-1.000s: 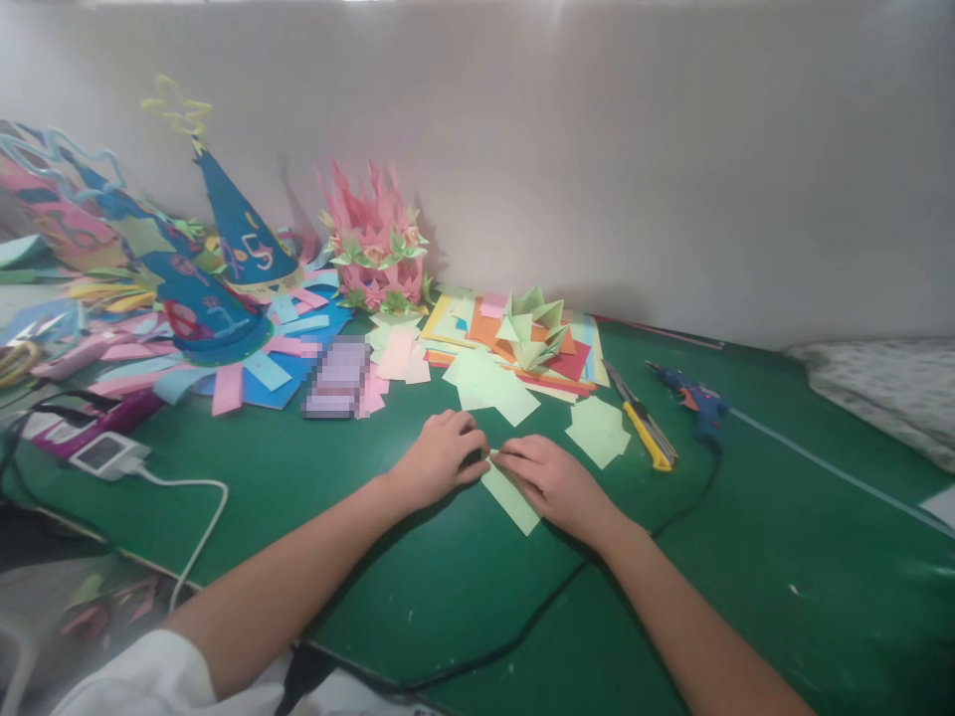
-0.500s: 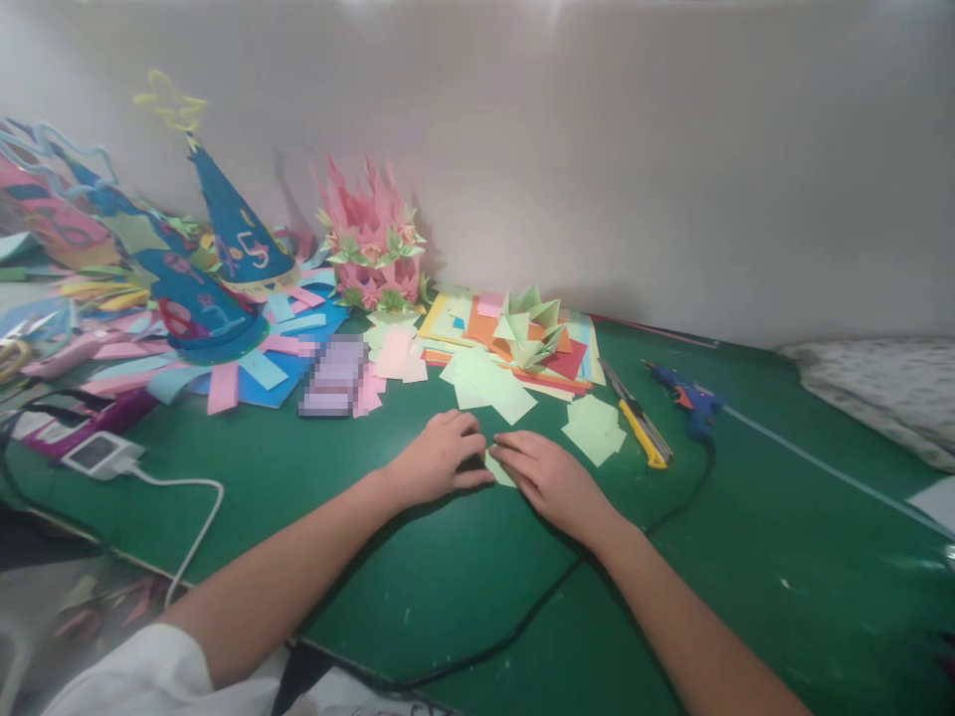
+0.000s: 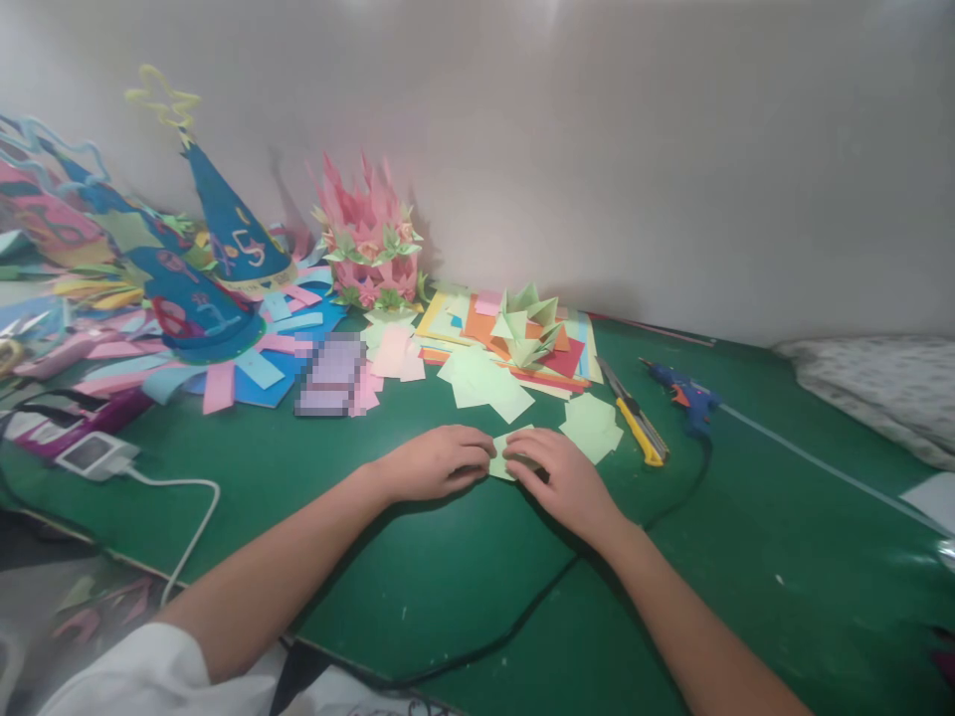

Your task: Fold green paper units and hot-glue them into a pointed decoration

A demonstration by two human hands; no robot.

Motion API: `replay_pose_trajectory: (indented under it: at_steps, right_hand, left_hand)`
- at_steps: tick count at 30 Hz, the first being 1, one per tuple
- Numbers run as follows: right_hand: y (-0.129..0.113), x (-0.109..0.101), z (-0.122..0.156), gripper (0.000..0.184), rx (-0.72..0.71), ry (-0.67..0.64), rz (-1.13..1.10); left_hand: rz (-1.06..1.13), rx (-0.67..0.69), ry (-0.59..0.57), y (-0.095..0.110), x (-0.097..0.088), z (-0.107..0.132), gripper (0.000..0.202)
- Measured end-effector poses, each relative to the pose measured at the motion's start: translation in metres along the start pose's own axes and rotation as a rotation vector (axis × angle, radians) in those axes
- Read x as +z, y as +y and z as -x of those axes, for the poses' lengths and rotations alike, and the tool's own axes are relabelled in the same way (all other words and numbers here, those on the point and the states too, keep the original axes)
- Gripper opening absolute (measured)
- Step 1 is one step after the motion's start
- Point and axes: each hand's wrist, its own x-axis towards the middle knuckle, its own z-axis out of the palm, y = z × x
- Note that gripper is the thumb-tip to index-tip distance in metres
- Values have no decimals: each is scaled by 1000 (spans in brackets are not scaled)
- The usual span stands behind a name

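Observation:
A small light green sheet of paper (image 3: pixel 502 463) lies on the green table between my two hands. My left hand (image 3: pixel 440 461) pinches its left edge with bent fingers and thumb close together. On the other side, my right hand (image 3: pixel 565 475) grips the sheet, its fingers curved over the right part and partly covering it. Just behind the hands lie loose light green paper pieces (image 3: pixel 484 383), with another small pile of green squares (image 3: pixel 592 426) beside my right hand.
A yellow utility knife (image 3: pixel 634 423) and a blue glue gun (image 3: pixel 690 398) lie at right; a black cable runs under my right forearm. Behind stand a folded green paper piece (image 3: pixel 526 323), a pink paper crown (image 3: pixel 371 239) and blue cone hats (image 3: pixel 231 219). A pixelated rectangle (image 3: pixel 330 373) lies left.
My right fingers have lifted and spread a little, uncovering more of the green sheet. My left hand has flattened slightly and stays at the sheet's left edge.

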Motion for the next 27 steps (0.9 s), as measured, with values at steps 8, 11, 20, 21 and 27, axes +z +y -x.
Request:
replay_pose_trajectory:
  at_steps: [8,11,20,21,27]
  right_hand:
    - [1,5,3,11,11,2,-18]
    - [1,5,3,10,13,0,-39]
    - [0,9,4,3,109,7,-130]
    - [0,11,4,3,125,10,-133]
    - [-3,16,2,10,151,67,-120]
  left_hand:
    - [-30,2,-31,0,-3,1,21]
    - [-26,7,-35,-2,-4,2,24]
    - [-90,64,-64,-2,-10,1,25]
    - [-80,71,-66,-2,-11,1,25]
    - [0,88,-66,-2,-12,-1,25]
